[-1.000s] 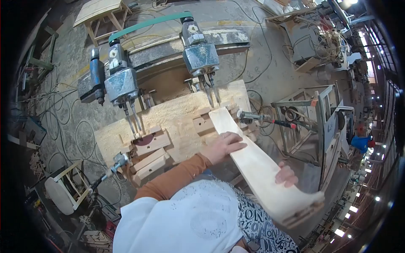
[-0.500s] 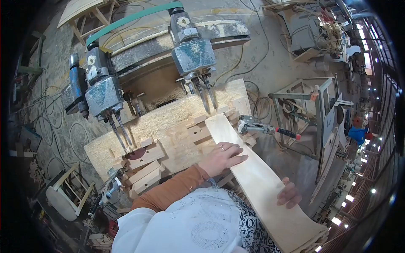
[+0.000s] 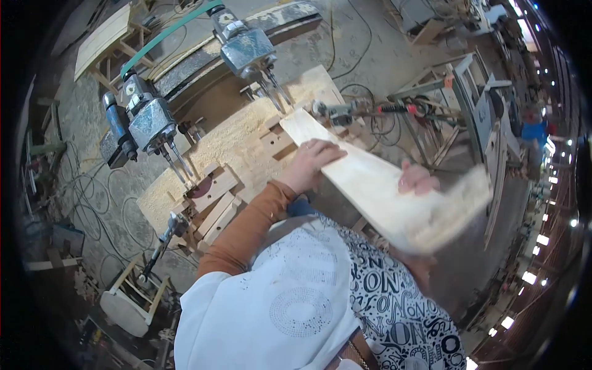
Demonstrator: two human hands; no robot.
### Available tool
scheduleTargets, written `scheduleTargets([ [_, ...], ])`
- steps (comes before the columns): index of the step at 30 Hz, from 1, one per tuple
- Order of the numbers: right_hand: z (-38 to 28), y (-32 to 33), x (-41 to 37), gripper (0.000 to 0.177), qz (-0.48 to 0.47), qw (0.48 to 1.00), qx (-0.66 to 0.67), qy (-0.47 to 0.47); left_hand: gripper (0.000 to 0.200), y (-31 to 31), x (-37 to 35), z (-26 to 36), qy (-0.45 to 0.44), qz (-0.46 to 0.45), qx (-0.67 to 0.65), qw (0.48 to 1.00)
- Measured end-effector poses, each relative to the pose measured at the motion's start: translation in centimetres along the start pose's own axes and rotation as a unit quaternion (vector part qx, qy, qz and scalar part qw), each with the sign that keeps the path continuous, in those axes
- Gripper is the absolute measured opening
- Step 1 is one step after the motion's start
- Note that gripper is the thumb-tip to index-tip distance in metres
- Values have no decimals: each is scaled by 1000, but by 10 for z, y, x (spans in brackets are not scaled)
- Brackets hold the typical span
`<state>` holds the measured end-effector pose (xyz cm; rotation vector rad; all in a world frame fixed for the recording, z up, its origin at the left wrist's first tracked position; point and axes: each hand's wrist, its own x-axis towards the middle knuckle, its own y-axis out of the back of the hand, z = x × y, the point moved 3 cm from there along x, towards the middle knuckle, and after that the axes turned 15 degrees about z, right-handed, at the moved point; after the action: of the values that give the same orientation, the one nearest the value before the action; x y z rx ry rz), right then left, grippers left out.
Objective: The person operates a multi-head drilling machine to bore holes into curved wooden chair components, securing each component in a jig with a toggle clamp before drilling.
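A long pale wooden board (image 3: 364, 179) lies slanted across the drilling machine's sawdust-covered table (image 3: 228, 148), its far end near the right drill head (image 3: 246, 52). My left hand (image 3: 311, 163) rests flat on the board near its far end. My right hand (image 3: 416, 179) grips the board's right edge closer to me, fingers curled over it. The near end of the board is blurred. A left drill head (image 3: 151, 123) hangs over wooden jig blocks (image 3: 213, 197).
A toggle clamp with a red handle (image 3: 370, 111) sits by the board's far end; another clamp (image 3: 166, 237) is at the table's left. A white stool (image 3: 126, 305), cables, a metal frame (image 3: 456, 105) and a stacked board on a trestle (image 3: 102, 40) surround the machine.
The board's near end has swung up and to the right, with both hands still on it. The view has tilted, so the machine sits higher and further left.
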<state>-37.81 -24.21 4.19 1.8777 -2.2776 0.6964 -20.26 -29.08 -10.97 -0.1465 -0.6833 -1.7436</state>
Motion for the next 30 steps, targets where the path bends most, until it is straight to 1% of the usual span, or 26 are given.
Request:
scheduleTargets([
  [1, -5, 5, -5, 28, 229, 960, -31, -156, 66, 3, 2, 2, -16, -2, 22, 1000],
  [2, -8, 15, -22, 44, 440, 844, -58, -302, 67, 6, -1, 6, -31, -4, 43, 999],
  [3, 17, 63, -46, 52, 181, 912, -355, -99, 66, 14, -6, 13, 21, -28, 77, 996],
  [4, 15, 65, -49, 59, 102, 926, -357, 68, 65, 23, -14, 20, 74, -52, 111, 990],
  [6, 13, 53, -41, 67, 171, 959, -222, -40, 62, 32, -29, 21, 99, -9, 146, 984],
  [7, 11, 49, -37, 67, 173, 959, -222, -44, 55, 44, -34, 30, 142, 0, 140, 980],
  [8, 10, 45, -34, 68, 170, 969, -173, -55, 55, 50, -42, 45, 145, -4, 140, 979],
  [9, 9, 39, -31, 69, 167, 976, -121, -65, 52, 55, -53, 59, 204, -22, 48, 978],
  [10, 9, 35, -28, 69, 162, 981, -69, -75, 49, 57, -65, 73, 260, -38, -45, 964],
  [12, 9, 28, -26, 70, 149, 984, 36, -91, 47, 47, -83, 110, 208, -176, -208, 939],
  [13, 8, 29, -26, 70, 144, 985, 39, -91, 45, 35, -107, 121, 189, -215, -246, 926],
  [14, 8, 31, -27, 70, 113, 988, 12, -101, 44, 24, -126, 126, 169, -253, -283, 910],
  [15, 9, 33, -27, 72, 81, 991, -16, -109, 44, 26, -126, 127, 169, -248, -282, 911],
  [16, 13, 38, -29, 72, 75, 991, -16, -109, 43, 29, -127, 129, 192, -270, -287, 899],
  [17, 18, 45, -32, 72, 102, 988, -1, -113, 43, 31, -128, 129, 214, -289, -293, 886],
  [18, 20, 44, -31, 71, 127, 985, 15, -119, 43, 30, -128, 130, 214, -280, -294, 888],
  [19, 17, 39, -29, 71, 115, 986, 16, -121, 42, 28, -125, 132, 203, -277, -316, 885],
  [21, 7, 26, -24, 68, 118, 990, -7, -81, 41, 21, -115, 134, 189, -256, -333, 888],
  [22, 6, 22, -24, 68, 104, 991, -4, -84, 39, 13, -109, 142, 144, -283, -376, 871],
  [23, 4, 22, -24, 65, 112, 990, 12, -86, 38, 10, -108, 147, 99, -309, -416, 849],
  [24, 2, 17, -22, 63, 119, 989, 28, -87, 38, 10, -108, 146, 96, -295, -414, 855],
  [25, -2, 9, -21, 53, 152, 978, 123, -77, 37, 7, -110, 143, 99, -314, -400, 856],
  [26, -3, 5, -21, 53, 141, 979, 123, -80, 36, 5, -113, 141, 102, -333, -386, 854],
  [28, -4, 6, -26, 45, 196, 979, -23, -49, 36, 5, -117, 142, 94, -330, -386, 857],
  [29, -1, 10, -31, 39, 244, 967, -11, -72, 36, 7, -119, 144, 96, -311, -391, 861],
  [30, 2, 17, -37, 39, 240, 968, -11, -72, 37, 9, -120, 146, 98, -293, -395, 865],
])
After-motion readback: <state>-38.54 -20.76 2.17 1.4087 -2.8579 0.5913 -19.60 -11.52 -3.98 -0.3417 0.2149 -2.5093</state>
